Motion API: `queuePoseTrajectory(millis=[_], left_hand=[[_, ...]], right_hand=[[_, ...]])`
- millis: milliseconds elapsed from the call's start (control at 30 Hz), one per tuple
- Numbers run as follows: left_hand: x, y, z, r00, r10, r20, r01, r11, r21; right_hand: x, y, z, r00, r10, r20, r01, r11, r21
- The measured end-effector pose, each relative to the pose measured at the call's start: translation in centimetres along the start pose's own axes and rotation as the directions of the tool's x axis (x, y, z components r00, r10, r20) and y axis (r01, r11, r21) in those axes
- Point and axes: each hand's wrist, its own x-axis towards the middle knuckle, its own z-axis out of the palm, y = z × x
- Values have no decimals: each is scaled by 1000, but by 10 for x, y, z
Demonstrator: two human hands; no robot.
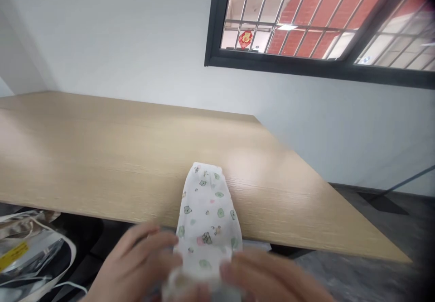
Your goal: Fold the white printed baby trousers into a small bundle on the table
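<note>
A white cloth piece (209, 211) printed with small green, grey and pink cartoon figures stretches from the tabletop over its front edge toward me. It looks narrow at the far end and wider nearer me, perhaps a sleeve-like tube. My left hand (136, 263) is at its near left side, fingers curled around the bunched near end. From the right, my right hand (272, 277) closes on the same end, fingertips on the fabric. Both hands are blurred by motion, and the thumbs and the cloth's lowest part are partly hidden at the bottom of the picture.
The light wooden table (112, 157) runs along a white wall, its right edge slanting toward me. Below its front edge at left lies a bag (37, 247) with white straps and a yellow label. A barred window (292, 26) is at the upper right.
</note>
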Motion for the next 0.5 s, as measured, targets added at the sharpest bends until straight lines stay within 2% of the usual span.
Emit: queuePoseTrajectory(millis=[67,100,133,167,233,300,400,500], left_hand=[[36,-19,7,1000,7,0,-7,1000,-19],[56,-31,13,999,-40,2,40,999,-8],[74,-43,21,991,-122,53,122,993,3],[91,-57,30,971,-207,124,208,978,1],[117,-82,52,882,-358,307,381,924,-15],[129,-104,73,831,-385,402,424,906,-10],[128,-126,97,787,-352,507,412,911,-6],[120,-132,105,761,-363,538,414,910,28]], right_hand=[[28,21,-14,993,-7,-122,11,999,33],[44,36,-17,993,0,-115,7,998,65],[60,54,-16,992,16,-125,-5,996,88],[75,73,-12,994,47,-102,-36,994,103],[100,111,4,986,163,-40,-157,979,129],[117,141,24,964,253,77,-261,956,132],[125,167,48,928,283,241,-309,948,80],[121,174,53,923,279,267,-303,952,52]])
